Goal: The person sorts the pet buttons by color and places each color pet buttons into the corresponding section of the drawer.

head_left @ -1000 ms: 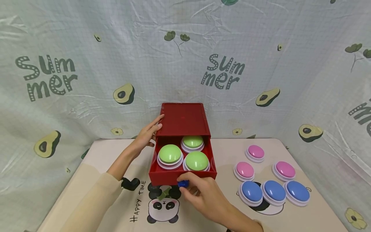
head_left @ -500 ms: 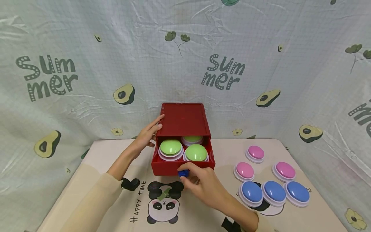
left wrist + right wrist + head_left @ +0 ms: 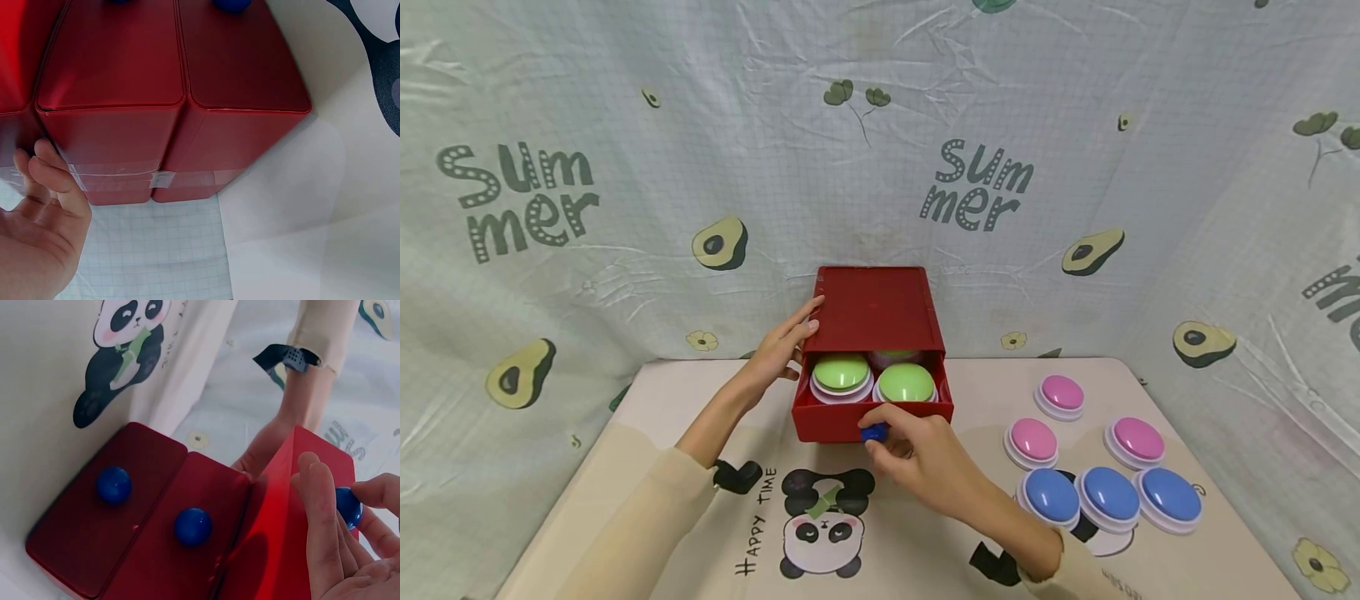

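A red drawer cabinet (image 3: 874, 310) stands at the back of the table, its top drawer (image 3: 831, 423) partly out. Inside sit green dome push buttons (image 3: 841, 373) on white bases; the rear one is mostly hidden under the cabinet top. My right hand (image 3: 925, 458) pinches the round blue knob (image 3: 874, 432) on the drawer front; the right wrist view shows thumb and fingers around that knob (image 3: 349, 507). Against the cabinet's left side rests my left hand (image 3: 771, 354), fingers extended; in the left wrist view the hand (image 3: 47, 231) touches the red side wall.
Pink dome buttons (image 3: 1033, 439) and blue dome buttons (image 3: 1108, 493) stand on the table to the right. Two lower drawers with blue knobs (image 3: 193, 526) are closed. A patterned curtain (image 3: 872, 167) hangs right behind the cabinet.
The top drawer has slid inward, away from me, with my right hand on its knob. The rear green button has gone further under the cabinet top. My left hand has stayed in place.
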Available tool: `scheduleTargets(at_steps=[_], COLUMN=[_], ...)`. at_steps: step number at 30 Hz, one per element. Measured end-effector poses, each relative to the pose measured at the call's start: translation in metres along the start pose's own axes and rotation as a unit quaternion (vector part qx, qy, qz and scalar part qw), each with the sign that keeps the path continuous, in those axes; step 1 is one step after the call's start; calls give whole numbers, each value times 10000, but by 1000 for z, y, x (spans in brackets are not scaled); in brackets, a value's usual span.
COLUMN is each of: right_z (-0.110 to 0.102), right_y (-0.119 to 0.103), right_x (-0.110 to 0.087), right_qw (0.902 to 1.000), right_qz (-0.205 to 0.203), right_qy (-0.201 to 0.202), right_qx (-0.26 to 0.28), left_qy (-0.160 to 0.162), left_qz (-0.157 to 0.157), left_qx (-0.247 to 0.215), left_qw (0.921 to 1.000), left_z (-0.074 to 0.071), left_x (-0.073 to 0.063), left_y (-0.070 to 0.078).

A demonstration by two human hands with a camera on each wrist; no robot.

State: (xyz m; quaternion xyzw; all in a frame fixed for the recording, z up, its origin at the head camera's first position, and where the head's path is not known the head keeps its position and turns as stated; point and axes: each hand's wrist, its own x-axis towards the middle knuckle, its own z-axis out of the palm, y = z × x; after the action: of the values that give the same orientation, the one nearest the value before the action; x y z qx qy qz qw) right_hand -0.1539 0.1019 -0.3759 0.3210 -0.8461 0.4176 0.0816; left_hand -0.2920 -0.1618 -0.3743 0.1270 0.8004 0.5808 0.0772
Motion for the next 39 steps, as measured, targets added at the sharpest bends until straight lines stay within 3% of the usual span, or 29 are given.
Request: scheduleTargets(at_steps=[39], right_z=[-4], right_y=[29], right_x=[43], right_qw=[9990], right_qz=[416], right_qy=[16], right_qx=[165], left_qy=[115], left_qz=[-198], left_qx=[-115], left_qw=[9997], left_z=[2], left_x=[1], left_y=[1])
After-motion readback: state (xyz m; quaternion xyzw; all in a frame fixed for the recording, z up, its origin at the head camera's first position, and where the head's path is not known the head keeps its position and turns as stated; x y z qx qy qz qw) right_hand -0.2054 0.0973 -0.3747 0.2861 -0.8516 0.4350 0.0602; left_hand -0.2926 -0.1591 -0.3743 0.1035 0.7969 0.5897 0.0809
